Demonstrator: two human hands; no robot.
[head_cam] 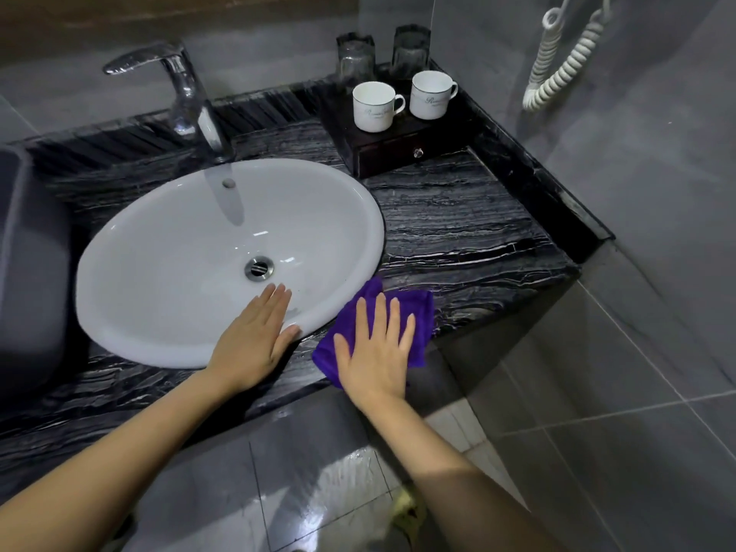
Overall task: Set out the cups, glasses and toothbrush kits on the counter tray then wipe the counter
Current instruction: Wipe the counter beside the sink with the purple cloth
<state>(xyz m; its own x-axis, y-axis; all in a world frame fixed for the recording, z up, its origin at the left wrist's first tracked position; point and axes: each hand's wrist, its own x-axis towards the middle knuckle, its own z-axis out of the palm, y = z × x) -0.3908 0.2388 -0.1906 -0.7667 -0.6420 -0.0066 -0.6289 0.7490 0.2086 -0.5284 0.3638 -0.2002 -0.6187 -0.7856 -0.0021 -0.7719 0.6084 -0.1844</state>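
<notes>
My right hand [376,344] lies flat, fingers spread, on a purple cloth [418,312] at the front edge of the black marbled counter [458,229]. My left hand [259,332] rests flat on the front rim of the white sink [159,272], holding nothing. At the back right a dark wooden tray box [398,147] with a small drawer carries two white cups [373,107] [430,93]. Behind them stand two glasses [355,59] [411,49]. No toothbrush kits show.
A chrome faucet [187,93] rises behind the sink. A white coiled phone cord [565,61] hangs on the grey tiled wall at the right. A grey object [32,253] fills the left edge. Wet floor tiles [318,492] lie below the counter edge.
</notes>
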